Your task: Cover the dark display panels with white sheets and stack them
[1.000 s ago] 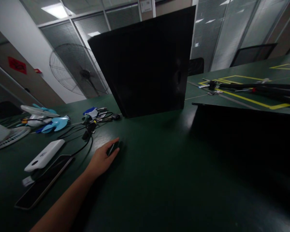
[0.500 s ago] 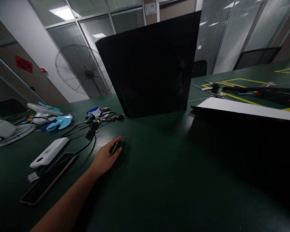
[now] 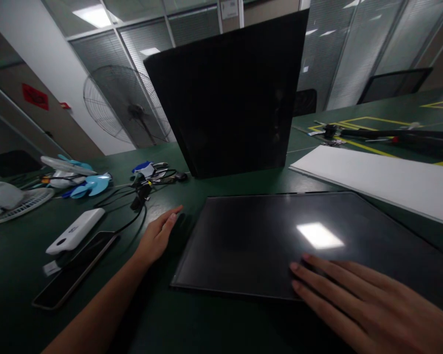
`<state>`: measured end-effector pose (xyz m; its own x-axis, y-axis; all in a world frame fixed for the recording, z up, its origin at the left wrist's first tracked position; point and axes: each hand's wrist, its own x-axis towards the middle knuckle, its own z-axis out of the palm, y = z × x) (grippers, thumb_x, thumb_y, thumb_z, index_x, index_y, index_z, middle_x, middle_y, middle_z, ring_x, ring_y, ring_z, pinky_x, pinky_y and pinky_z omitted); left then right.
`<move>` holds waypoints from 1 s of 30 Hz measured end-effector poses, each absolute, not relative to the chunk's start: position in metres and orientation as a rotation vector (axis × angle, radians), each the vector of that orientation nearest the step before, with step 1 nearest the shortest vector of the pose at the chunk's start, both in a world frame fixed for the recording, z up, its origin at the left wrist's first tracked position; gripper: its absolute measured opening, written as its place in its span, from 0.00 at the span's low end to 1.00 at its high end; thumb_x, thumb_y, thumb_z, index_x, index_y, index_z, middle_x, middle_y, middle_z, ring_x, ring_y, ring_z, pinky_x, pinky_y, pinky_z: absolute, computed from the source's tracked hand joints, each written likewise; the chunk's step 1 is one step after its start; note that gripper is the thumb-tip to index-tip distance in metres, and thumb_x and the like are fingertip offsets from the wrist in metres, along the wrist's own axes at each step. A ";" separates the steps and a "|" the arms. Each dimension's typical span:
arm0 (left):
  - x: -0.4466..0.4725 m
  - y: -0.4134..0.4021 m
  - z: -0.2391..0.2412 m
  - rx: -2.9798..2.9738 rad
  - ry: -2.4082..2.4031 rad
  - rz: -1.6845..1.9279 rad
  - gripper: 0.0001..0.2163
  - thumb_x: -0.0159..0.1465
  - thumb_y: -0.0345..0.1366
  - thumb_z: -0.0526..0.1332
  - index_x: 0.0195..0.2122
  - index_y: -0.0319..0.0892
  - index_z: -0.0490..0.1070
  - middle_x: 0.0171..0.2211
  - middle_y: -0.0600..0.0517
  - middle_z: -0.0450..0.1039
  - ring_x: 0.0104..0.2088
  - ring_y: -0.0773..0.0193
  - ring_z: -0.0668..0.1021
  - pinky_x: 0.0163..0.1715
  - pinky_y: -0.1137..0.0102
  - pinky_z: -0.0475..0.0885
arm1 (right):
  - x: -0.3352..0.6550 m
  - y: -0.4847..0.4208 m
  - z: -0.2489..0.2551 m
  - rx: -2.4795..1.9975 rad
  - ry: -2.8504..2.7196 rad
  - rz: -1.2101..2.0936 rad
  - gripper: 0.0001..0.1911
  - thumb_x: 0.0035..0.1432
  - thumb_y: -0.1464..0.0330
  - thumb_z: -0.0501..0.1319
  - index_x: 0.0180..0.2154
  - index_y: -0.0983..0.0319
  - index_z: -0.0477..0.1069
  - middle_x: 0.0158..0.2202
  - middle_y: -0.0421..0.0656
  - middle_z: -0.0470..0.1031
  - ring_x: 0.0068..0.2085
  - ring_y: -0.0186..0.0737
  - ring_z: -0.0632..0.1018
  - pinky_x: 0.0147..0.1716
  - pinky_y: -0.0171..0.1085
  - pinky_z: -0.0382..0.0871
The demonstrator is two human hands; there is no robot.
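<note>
A glossy black flat panel (image 3: 239, 241), which looks like a bare display screen, lies face up on the green table and reflects a ceiling light. My right hand (image 3: 358, 295) rests over its near right part, fingers stretched out and pressed flat. To the left of the panel, my left hand (image 3: 157, 238) sits on the table, thumb and fingers extended, holding nothing. A narrow gap separates it from the panel's left edge. Behind the panel stands a large black board (image 3: 232, 98), upright and slightly tilted.
A white flat sheet or panel (image 3: 384, 179) lies at the right. On the left are a phone (image 3: 76, 270), a white power bank (image 3: 76, 230), cables (image 3: 142, 196) and a white fan with blue blades (image 3: 92, 184). A dark rod-like tool (image 3: 387, 133) lies farther back.
The glossy black panel now lies flat at centre right, where a dark shape blocked the view before. My right hand has come into view on it. My left hand has shifted slightly left.
</note>
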<state>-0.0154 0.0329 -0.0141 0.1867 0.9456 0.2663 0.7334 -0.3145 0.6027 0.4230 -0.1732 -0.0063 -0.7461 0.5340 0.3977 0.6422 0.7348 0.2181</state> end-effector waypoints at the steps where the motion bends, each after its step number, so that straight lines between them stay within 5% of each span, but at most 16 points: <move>1: -0.015 0.033 -0.014 2.124 1.582 0.890 0.33 0.73 0.60 0.46 0.63 0.41 0.73 0.63 0.43 0.75 0.64 0.47 0.75 0.69 0.50 0.63 | 0.412 -0.162 -0.004 -0.859 -2.695 -0.497 0.30 0.67 0.68 0.56 0.69 0.60 0.65 0.68 0.45 0.65 0.62 0.54 0.74 0.52 0.48 0.78; 4: -0.015 0.032 -0.015 2.147 1.538 0.888 0.33 0.73 0.60 0.47 0.63 0.40 0.73 0.64 0.43 0.73 0.65 0.48 0.74 0.69 0.50 0.62 | 0.392 -0.128 0.004 -0.890 -2.823 -0.142 0.28 0.71 0.62 0.56 0.69 0.55 0.65 0.70 0.43 0.62 0.65 0.51 0.72 0.58 0.51 0.75; 7: -0.015 0.031 -0.016 2.240 1.466 0.790 0.31 0.71 0.59 0.52 0.63 0.43 0.74 0.66 0.44 0.71 0.67 0.47 0.72 0.70 0.50 0.62 | 0.386 -0.100 0.008 -0.929 -2.818 0.327 0.31 0.72 0.54 0.55 0.72 0.54 0.59 0.73 0.44 0.54 0.72 0.50 0.62 0.69 0.57 0.62; 11: -0.014 0.032 -0.015 2.384 1.416 0.626 0.27 0.70 0.56 0.56 0.63 0.45 0.74 0.70 0.44 0.65 0.69 0.46 0.68 0.70 0.47 0.61 | 0.381 -0.071 0.008 -0.860 -2.779 0.636 0.32 0.72 0.58 0.55 0.73 0.54 0.56 0.74 0.45 0.52 0.74 0.49 0.55 0.74 0.59 0.46; 14: -0.014 0.034 -0.014 2.434 1.443 0.513 0.26 0.70 0.51 0.57 0.64 0.45 0.73 0.71 0.44 0.63 0.71 0.47 0.65 0.70 0.46 0.59 | 0.383 -0.048 0.007 -0.832 -2.676 0.768 0.30 0.72 0.56 0.56 0.71 0.52 0.61 0.73 0.44 0.56 0.73 0.47 0.59 0.73 0.55 0.50; 18: -0.011 0.033 -0.015 2.460 1.475 0.446 0.25 0.71 0.49 0.55 0.65 0.45 0.72 0.72 0.44 0.60 0.73 0.49 0.62 0.71 0.46 0.56 | 0.425 -0.012 0.004 -1.248 -2.375 0.415 0.25 0.74 0.56 0.51 0.66 0.53 0.69 0.66 0.44 0.69 0.64 0.39 0.72 0.64 0.43 0.68; 22: -0.008 0.032 -0.017 2.462 1.501 0.417 0.27 0.72 0.51 0.54 0.67 0.45 0.70 0.73 0.45 0.58 0.74 0.49 0.60 0.72 0.46 0.53 | 0.511 0.018 -0.007 -1.702 -2.094 -0.003 0.25 0.72 0.62 0.53 0.64 0.66 0.70 0.71 0.57 0.59 0.75 0.55 0.49 0.71 0.59 0.43; 24: -0.007 0.031 -0.017 2.458 1.516 0.410 0.28 0.72 0.52 0.54 0.68 0.45 0.69 0.73 0.46 0.57 0.74 0.49 0.59 0.73 0.47 0.52 | 0.554 0.023 -0.013 -1.938 -1.930 -0.105 0.32 0.70 0.60 0.57 0.67 0.74 0.65 0.71 0.68 0.53 0.75 0.66 0.44 0.67 0.66 0.38; 26: -0.006 0.030 -0.018 2.457 1.523 0.405 0.29 0.71 0.52 0.54 0.68 0.44 0.68 0.73 0.46 0.57 0.74 0.48 0.59 0.72 0.46 0.52 | 0.586 0.022 -0.017 -2.135 -1.821 -0.107 0.35 0.71 0.55 0.56 0.65 0.77 0.66 0.68 0.73 0.58 0.71 0.70 0.54 0.62 0.66 0.49; 30: -0.006 0.029 -0.018 2.468 1.521 0.397 0.29 0.71 0.53 0.53 0.68 0.43 0.68 0.73 0.45 0.58 0.74 0.47 0.59 0.72 0.45 0.53 | 0.605 0.018 -0.016 -2.361 -1.741 -0.040 0.32 0.73 0.51 0.49 0.60 0.67 0.75 0.57 0.65 0.73 0.52 0.55 0.76 0.47 0.50 0.63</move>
